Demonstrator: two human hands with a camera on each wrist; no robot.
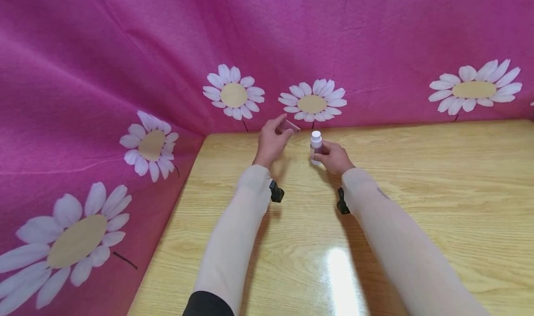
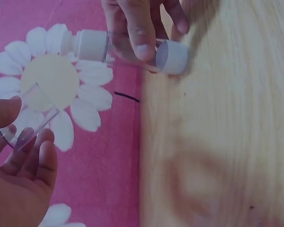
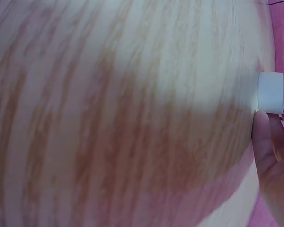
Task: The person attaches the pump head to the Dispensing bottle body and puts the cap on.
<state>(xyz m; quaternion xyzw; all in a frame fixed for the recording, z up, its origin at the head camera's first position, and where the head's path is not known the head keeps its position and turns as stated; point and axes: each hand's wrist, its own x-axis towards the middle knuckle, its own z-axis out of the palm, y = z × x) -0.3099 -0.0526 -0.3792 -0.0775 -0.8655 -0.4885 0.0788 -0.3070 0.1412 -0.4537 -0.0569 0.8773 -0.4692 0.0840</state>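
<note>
My left hand pinches a clear plastic cap between thumb and fingers, tilted and raised at the back of the table. See-through walls let the backdrop show through it. To its right, my right hand grips a small clear bottle with a white top and a white base. In the head view the bottle is upright, its white top uncovered. The right fingers wrap its clear middle and hide part of it. Only the white base shows in the right wrist view, beside the fingertips. Cap and bottle are apart.
A light wood-grain table lies under both arms. Behind it and along its left side hangs a magenta cloth printed with white daisies. Black wrist cameras sit on both sleeves. A bright glare patch lies on the near tabletop.
</note>
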